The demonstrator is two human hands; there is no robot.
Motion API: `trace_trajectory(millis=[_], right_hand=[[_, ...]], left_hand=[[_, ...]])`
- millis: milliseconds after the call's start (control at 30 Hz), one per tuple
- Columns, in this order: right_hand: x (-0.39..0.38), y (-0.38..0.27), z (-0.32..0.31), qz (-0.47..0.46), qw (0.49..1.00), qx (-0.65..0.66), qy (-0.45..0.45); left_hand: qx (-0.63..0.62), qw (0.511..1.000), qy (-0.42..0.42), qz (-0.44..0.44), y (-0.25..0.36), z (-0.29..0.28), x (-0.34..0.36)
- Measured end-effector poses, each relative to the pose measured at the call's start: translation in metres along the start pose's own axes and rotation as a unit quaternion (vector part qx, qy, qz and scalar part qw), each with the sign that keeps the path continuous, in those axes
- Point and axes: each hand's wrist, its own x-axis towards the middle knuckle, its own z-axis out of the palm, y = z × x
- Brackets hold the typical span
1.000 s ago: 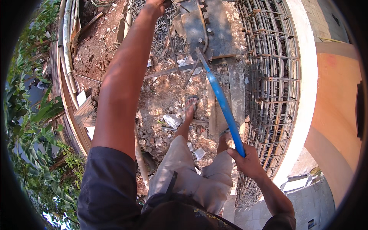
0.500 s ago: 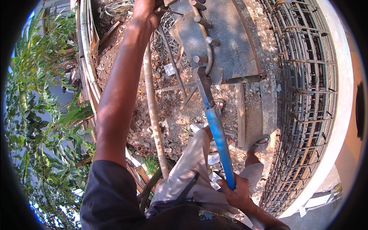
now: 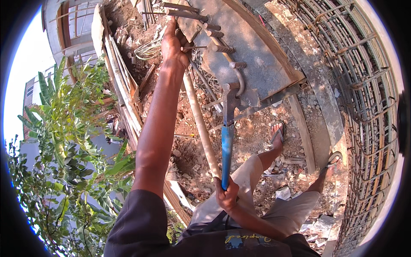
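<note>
My right hand [image 3: 227, 195] is wrapped around the lower end of a blue pipe handle [image 3: 227, 150]. The handle belongs to a rebar bending bar, whose dark steel head [image 3: 230, 105] sits against a peg at the bench's near corner. A steel rebar [image 3: 243, 83] runs between the pegs [image 3: 223, 49] and curves in a hook beside that head. Out at the bench's far left edge, my left hand [image 3: 173, 47] has curled fingers near a thin protruding rod. What it grips, if anything, is hidden. The pegs stand on a grey metal-topped bench [image 3: 265, 55].
Tied rebar cages [image 3: 364, 103] line the right side by a pale wall. A bamboo pole [image 3: 199, 118] slants up on the left, near stacked planks [image 3: 122, 81] and leafy plants [image 3: 64, 150]. Rubble covers the ground, and a timber board [image 3: 303, 132] leans below the bench.
My right hand has swung the blue handle to the left, so it now hangs almost straight down from the bench. The view has shifted, and my left hand stays by the bench's far left edge.
</note>
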Motion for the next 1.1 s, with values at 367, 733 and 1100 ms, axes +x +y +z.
trace_trajectory(millis=[367, 733, 1100], right_hand=[[-0.022, -0.145, -0.164, 0.075, 0.954, -0.288, -0.029], [-0.084, -0.164, -0.119, 0.11, 0.95, -0.283, 0.073], [-0.13, -0.226, -0.074, 0.161, 0.916, -0.296, 0.216]], left_hand=[[-0.081, 0.996, -0.022, -0.042, 0.024, -0.007, -0.02], [0.023, 0.978, -0.129, -0.163, 0.068, -0.034, -0.025], [-0.346, 0.92, -0.07, -0.171, 0.091, -0.129, -0.187]])
